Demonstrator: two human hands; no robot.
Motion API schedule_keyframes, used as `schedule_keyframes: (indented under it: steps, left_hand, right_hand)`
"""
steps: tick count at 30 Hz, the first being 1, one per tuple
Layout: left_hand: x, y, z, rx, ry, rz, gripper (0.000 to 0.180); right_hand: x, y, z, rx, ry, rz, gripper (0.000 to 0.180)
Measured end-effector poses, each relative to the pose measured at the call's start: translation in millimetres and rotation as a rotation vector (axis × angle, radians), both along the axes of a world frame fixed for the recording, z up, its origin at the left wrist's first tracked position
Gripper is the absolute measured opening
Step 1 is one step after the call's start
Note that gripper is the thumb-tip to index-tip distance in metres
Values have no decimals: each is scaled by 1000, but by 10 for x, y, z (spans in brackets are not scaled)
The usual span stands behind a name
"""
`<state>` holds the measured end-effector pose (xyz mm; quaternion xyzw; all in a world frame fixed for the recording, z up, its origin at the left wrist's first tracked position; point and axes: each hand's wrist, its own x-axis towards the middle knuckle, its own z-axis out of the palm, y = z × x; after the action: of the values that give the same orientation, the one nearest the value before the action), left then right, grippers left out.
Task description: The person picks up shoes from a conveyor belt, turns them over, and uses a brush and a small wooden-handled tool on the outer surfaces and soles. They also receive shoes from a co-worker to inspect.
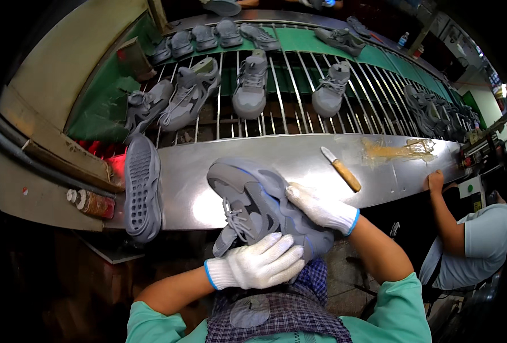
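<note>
A grey lace-up sneaker [247,188] is tilted on its side over the bench's front edge, with its sole toward the right. A blue line runs along the seam where the upper meets the sole. My left hand [262,262], in a white knit glove, is closed around the shoe's near end. Against the sole side presses my right hand [321,209], gloved alike, its fingers together and gripping the edge. The shoe's inside cannot be seen. On the metal to the right lies a short knife [342,170] with a wooden handle.
A loose grey sole [143,191] overhangs the metal bench [190,166] at left, near stained bottles [93,203]. Beyond, a roller conveyor [285,94] carries several sneakers [251,86] and soles [229,34]. Dried glue [399,150] marks the bench. A co-worker [465,246] sits at right.
</note>
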<state>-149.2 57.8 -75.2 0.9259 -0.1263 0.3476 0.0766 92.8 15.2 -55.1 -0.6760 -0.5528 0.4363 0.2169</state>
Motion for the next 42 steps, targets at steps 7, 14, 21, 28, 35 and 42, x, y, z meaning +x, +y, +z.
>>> schedule_keyframes:
  steps: [7, 14, 21, 28, 35, 42]
  left_hand:
    - [-14, -28, -51, -23, -16, 15, 30]
    - [70, -57, -52, -47, -10, 8, 32]
    - [66, 52, 161, -52, 64, 7, 34]
    - [22, -5, 61, -21, 19, 7, 34]
    - [9, 18, 95, -26, 6, 14, 35]
    - [9, 73, 136, -63, 4, -10, 35]
  right_hand:
    - [-158, 25, 163, -31, -34, -54, 59]
    - [-301, 81, 286, 3, -601, 85, 53]
    - [-164, 176, 510, -244, -33, -61, 62]
    - [-115, 170, 393, -143, 74, 8, 67]
    - [-119, 261, 541, -159, -140, 69, 74]
    - [-201, 457, 543, -204, 101, -45, 69]
